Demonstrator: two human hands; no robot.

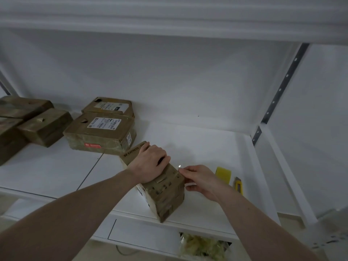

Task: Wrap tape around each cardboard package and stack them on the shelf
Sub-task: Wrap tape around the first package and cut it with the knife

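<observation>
While your left hand (150,162) presses down on top of the SF Express package (160,185), its fingers draped over the far upper edge, your right hand (199,180) works at the package's right side, with thumb and forefinger pinching what looks like a clear strip of tape (179,167) at the top corner. The package sits near the front edge of the shelf (207,144), turned at an angle, and its near faces already carry glossy bands of tape, so you appear to be well into wrapping this one, perhaps smoothing down or finishing an end.

Behind it, against the back left of the shelf, two labelled packages (101,132) lie one behind the other, touching, and look taped. Further left, a cluster of dark packages (28,121) is piled partly on top of one another; whether those are wrapped is hard to tell in the dim light.

Still to do, by my reading: finish this strip, then move this package over to join the others. Your yellow tape roll (223,175) and yellow utility knife (238,186) rest just beside your right hand, ready if another pass is needed. Whether more unwrapped packages wait outside the view cannot be told.
</observation>
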